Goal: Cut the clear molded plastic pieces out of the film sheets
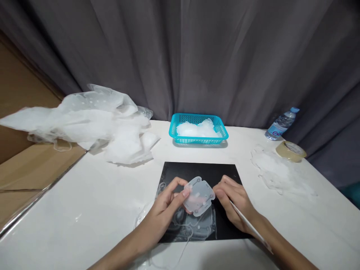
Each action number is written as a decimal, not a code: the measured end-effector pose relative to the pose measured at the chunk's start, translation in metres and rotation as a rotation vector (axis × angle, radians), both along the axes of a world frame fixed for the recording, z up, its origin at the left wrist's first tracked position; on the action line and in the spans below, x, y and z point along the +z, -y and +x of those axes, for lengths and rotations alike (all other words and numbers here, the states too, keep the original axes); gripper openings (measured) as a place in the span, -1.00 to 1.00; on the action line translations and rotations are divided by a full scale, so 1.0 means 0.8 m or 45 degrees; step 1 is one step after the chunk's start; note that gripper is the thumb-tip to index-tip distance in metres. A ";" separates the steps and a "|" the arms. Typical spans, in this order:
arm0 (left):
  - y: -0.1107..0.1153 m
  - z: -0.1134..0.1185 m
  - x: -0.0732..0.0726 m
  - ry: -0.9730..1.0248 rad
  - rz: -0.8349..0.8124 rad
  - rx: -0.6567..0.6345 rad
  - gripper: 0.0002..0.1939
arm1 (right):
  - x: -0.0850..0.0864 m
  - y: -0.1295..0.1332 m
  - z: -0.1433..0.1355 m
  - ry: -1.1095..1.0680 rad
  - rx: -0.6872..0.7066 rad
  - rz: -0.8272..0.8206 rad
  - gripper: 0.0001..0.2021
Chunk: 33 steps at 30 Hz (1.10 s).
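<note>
A translucent, roughly square plastic piece [199, 198] with notched edges is pinched between the thumb and fingers of my left hand [171, 204]. My right hand [236, 200] is closed around a thin white stick-like tool [250, 226], whose rear end points down to the right. Its fingertips are at the right edge of the plastic piece, and the tool's tip is hidden there. Both hands are above a black mat [197, 169]. Clear plastic film [197, 225] and thin loose strands lie on the mat's lower left part, below the held piece.
A blue basket [199, 140] with white translucent pieces stands at the back. White sheets and film [104, 123] are piled at the left, by a cardboard box [30, 161]. At the right are a water bottle [282, 124], a tape roll [290, 151] and plastic scraps [274, 168].
</note>
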State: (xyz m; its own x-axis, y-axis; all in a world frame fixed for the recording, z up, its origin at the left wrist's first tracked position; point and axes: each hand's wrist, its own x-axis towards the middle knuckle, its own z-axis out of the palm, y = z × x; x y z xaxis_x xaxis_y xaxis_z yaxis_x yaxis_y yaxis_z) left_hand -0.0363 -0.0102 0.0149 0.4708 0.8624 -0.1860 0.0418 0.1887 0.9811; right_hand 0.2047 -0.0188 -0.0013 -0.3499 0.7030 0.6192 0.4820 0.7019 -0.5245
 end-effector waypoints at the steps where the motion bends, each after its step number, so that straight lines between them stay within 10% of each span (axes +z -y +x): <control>1: 0.000 0.000 0.001 -0.004 0.007 -0.001 -0.65 | 0.000 0.001 -0.001 -0.012 -0.005 -0.021 -0.69; 19: -0.013 -0.014 -0.001 -0.285 0.254 -0.179 -0.70 | -0.005 -0.006 -0.002 -0.005 -0.062 -0.043 -0.85; 25: -0.041 -0.051 0.019 -0.706 0.593 -0.434 -0.68 | 0.020 -0.091 0.008 0.039 -0.394 -0.130 -0.76; 30: -0.048 -0.083 0.033 -0.882 0.456 -0.695 -0.58 | 0.053 -0.194 0.025 0.117 -0.652 -0.097 -0.70; 33: -0.040 -0.093 0.031 -0.996 0.538 -0.801 -0.55 | 0.049 -0.191 0.029 0.175 -0.714 -0.077 -0.66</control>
State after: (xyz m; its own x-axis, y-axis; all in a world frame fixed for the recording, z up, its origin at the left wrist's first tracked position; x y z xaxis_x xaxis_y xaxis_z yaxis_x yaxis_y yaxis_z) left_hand -0.1108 0.0214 0.0394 0.7305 0.5733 -0.3711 0.6542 -0.4313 0.6213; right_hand 0.2279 0.1340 0.0378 0.0117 0.8368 0.5474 0.8380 0.2905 -0.4619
